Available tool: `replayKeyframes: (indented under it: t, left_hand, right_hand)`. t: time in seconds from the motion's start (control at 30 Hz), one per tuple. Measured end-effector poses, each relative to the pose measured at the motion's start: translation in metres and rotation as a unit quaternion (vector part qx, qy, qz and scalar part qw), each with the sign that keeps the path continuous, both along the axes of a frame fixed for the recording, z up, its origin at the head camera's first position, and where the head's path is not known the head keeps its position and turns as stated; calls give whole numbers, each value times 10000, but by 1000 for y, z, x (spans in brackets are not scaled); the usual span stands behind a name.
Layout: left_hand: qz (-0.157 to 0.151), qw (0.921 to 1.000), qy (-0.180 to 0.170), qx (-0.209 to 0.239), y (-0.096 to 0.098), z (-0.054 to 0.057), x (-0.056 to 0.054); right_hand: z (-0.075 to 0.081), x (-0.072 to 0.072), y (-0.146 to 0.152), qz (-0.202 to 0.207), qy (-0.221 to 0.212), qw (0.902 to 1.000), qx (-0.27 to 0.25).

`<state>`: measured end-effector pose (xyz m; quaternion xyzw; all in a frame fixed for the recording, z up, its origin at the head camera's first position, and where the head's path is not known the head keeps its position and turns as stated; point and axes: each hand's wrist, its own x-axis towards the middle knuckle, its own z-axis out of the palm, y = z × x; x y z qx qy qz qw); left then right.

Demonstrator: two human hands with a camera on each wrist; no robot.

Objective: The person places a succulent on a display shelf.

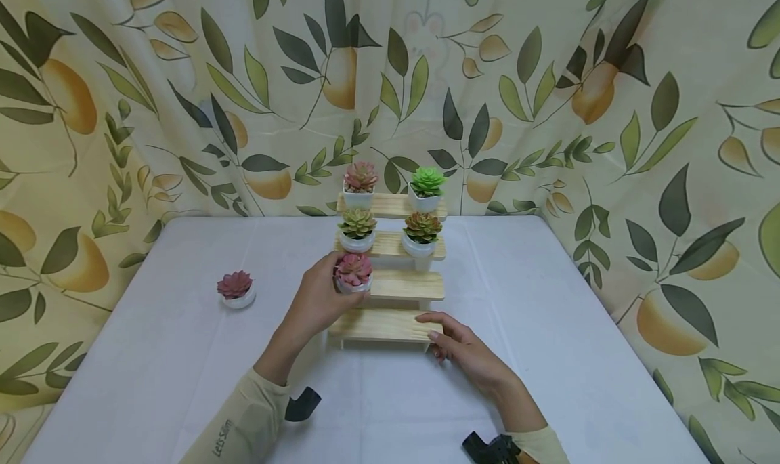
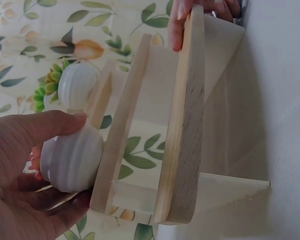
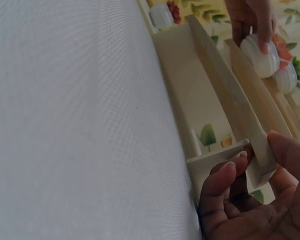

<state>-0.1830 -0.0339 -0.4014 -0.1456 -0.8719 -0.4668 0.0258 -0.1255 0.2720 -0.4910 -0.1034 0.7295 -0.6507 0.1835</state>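
My left hand (image 1: 319, 291) grips a pink succulent (image 1: 353, 272) in a white ribbed pot (image 2: 72, 157), at the left end of the third step from the top of a wooden tiered stand (image 1: 405, 286). In the left wrist view the pot's base is against or just beside that step; I cannot tell which. My right hand (image 1: 466, 352) pinches the right end of the bottom step (image 3: 240, 110) between thumb and fingers. On the top step sit a pinkish succulent (image 1: 360, 179) and a bright green one (image 1: 427, 183). The second step bears a pale green succulent (image 1: 357, 229) and a reddish-green one (image 1: 422, 232).
A dark red succulent (image 1: 235, 288) in a white pot stands on the white tablecloth (image 1: 201, 355), left of the stand. Behind the table hangs a curtain (image 1: 390, 112) printed with leaves and fruit. Dark wrist camera mounts (image 1: 302, 404) show near both sleeves.
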Motion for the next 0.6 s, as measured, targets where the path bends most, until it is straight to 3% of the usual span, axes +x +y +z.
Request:
replayKeyframes:
  t: [0.6]
  left_hand:
    - [38,10000,3,-2,0,0,0]
  right_hand:
    - [-1,-1,1,-17,-32,10000,54]
